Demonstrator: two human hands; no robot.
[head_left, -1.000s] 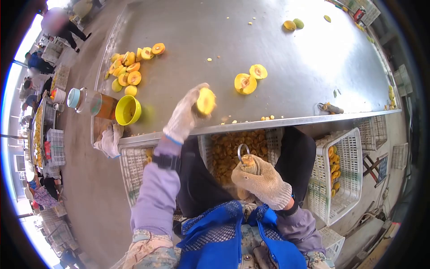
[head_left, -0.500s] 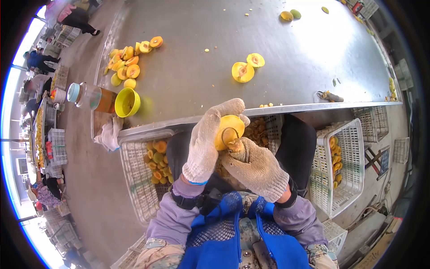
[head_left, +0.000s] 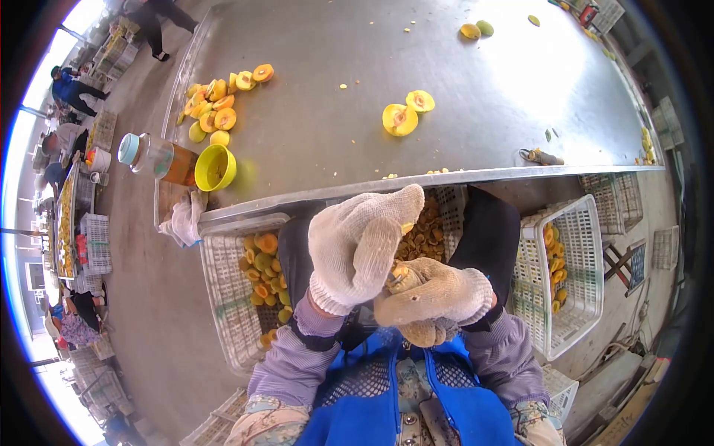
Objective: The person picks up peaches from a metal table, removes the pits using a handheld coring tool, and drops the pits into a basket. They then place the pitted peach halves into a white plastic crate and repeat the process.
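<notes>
My left hand (head_left: 361, 245), in a white knit glove, is closed around a yellow peach half (head_left: 406, 228), of which only a sliver shows past the fingers. My right hand (head_left: 431, 293), in a stained glove, grips a pitting tool (head_left: 396, 276) whose tip is pressed up against the left hand, its loop hidden. Both hands are held together over my lap, above a white crate of pits and scraps (head_left: 425, 230) under the steel table's front edge (head_left: 446, 177).
Two peach halves (head_left: 401, 115) lie mid-table, a pile of halves (head_left: 216, 108) far left, beside a yellow bowl (head_left: 213, 168) and a jar (head_left: 160, 157). A spare tool (head_left: 541, 157) lies near the table's front edge. Crates of peaches stand left (head_left: 238, 282) and right (head_left: 565, 275). Other people work at far left.
My left hand brought the peach half down from the table to my lap and turned over it. The right hand's tool met the fruit, and its loop is now hidden.
</notes>
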